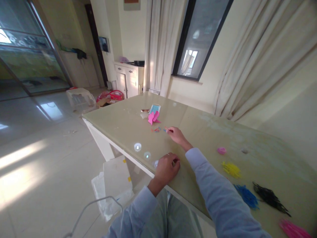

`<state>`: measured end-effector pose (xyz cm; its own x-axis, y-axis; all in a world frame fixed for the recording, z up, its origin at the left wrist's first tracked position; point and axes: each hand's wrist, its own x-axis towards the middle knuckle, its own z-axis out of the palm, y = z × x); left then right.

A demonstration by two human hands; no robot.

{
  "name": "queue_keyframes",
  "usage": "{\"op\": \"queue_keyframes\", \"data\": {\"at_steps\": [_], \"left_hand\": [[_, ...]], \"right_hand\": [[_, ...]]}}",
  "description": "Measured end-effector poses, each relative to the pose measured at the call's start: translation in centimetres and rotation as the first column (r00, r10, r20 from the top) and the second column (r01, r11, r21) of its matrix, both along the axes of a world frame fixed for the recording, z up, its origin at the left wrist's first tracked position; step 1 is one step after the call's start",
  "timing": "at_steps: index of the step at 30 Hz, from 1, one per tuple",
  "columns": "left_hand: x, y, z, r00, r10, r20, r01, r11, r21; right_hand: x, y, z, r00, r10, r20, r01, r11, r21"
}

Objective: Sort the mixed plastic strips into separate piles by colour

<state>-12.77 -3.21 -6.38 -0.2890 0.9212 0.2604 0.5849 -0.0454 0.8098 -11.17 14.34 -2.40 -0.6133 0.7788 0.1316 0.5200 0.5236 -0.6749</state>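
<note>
My right hand (pixel 176 136) reaches across the table, thumb and fingertips pinched together at some tiny blue and orange pieces (pixel 165 129). Whether one is between the fingertips is too small to tell. Beside them lies a small cluster of red, blue and orange bits (pixel 156 130). My left hand (pixel 167 168) rests near the table's front edge with its fingers curled in; what they hold, if anything, is hidden. Just beyond the small bits are a pink folded paper-like piece (pixel 154 117) and a light blue face mask (pixel 155 108).
On the table (pixel 119 125) at right lie piles of thin yellow strands (pixel 231 169), blue strands (pixel 247 196), black strands (pixel 269 197) and pink strands (pixel 294 228), plus a pink round item (pixel 222 150). A white box (pixel 117 175) stands on the floor by the table.
</note>
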Motion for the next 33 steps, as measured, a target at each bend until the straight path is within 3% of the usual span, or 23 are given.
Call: {"op": "queue_keyframes", "data": {"at_steps": [4,9,10,14,16,18,22,26,33], "left_hand": [[-0.1,0.0,0.1,1.0,-0.014,0.014,0.014,1.0,0.003],[-0.2,-0.2,0.0,0.999,-0.015,0.043,0.015,1.0,0.02],[-0.2,-0.2,0.0,0.999,-0.021,0.045,0.02,0.999,0.026],[-0.4,-0.1,-0.4,0.998,-0.023,0.058,0.021,0.999,0.041],[-0.5,0.0,-0.6,0.998,-0.011,0.065,0.007,0.998,0.064],[-0.6,0.1,-0.9,0.998,-0.004,0.066,-0.002,0.996,0.088],[-0.6,0.1,-1.1,0.998,0.001,0.055,-0.006,0.996,0.085],[-0.7,0.0,-1.0,0.999,0.024,0.026,-0.025,0.998,0.064],[-0.8,0.1,-0.8,0.997,0.059,-0.047,-0.058,0.998,0.021]], "right_hand": [[1.4,-2.0,0.8,0.99,0.003,-0.14,-0.033,0.977,-0.212],[4.8,-6.0,2.8,0.955,0.001,-0.298,-0.134,0.893,-0.429],[5.6,-6.9,3.3,0.936,-0.006,-0.353,-0.176,0.859,-0.481],[9.8,-10.6,5.1,0.781,-0.125,-0.612,-0.43,0.603,-0.672],[12.2,-12.5,5.5,0.726,-0.204,-0.657,-0.486,0.523,-0.7],[14.5,-14.2,5.5,0.672,-0.277,-0.687,-0.523,0.478,-0.705],[18.5,-16.6,4.4,0.556,-0.419,-0.718,-0.544,0.47,-0.695],[21.2,-17.3,3.4,0.469,-0.514,-0.718,-0.524,0.492,-0.695],[25.2,-17.8,3.1,0.412,-0.584,-0.7,-0.415,0.563,-0.714]]}}
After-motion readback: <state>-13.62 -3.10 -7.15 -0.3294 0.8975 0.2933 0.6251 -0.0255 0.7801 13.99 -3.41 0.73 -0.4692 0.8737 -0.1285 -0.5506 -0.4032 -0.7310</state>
